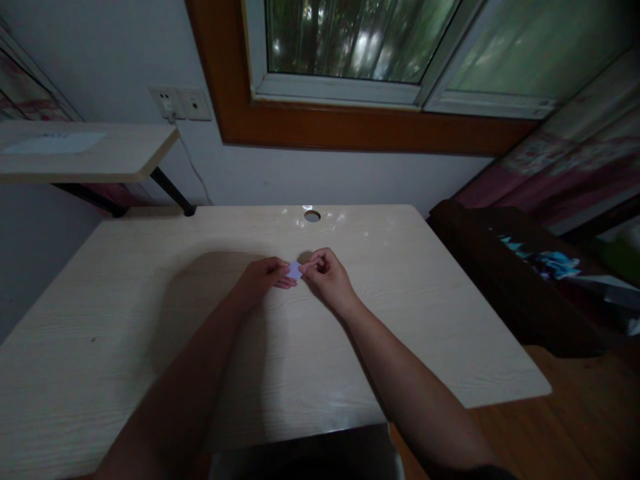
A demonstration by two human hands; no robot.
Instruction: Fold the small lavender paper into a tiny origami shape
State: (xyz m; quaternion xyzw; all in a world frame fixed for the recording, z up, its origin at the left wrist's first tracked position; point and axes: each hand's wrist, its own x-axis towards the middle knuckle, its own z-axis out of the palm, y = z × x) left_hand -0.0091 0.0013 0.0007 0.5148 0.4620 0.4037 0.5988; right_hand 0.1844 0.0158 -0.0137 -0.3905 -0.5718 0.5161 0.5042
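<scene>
A small pale lilac piece of paper (294,271) is held between my two hands, over the middle of the light wood-grain desk (415,320). My left hand (263,279) pinches its left side between thumb and fingers, with some fingertips showing beneath it. On the other side, my right hand (326,275) grips the right edge with thumb and forefinger, its remaining fingers curled. The hands are close together, and the fingers cover part of the paper's edges. Whether it is folded I cannot tell.
A round cable hole (313,216) lies near the desk's back edge. At the left, a raised shelf (125,157) stands on black legs. Wall sockets (181,104) with a cord are behind it. Dark wooden furniture (500,287) with blue items on it stands right of the desk.
</scene>
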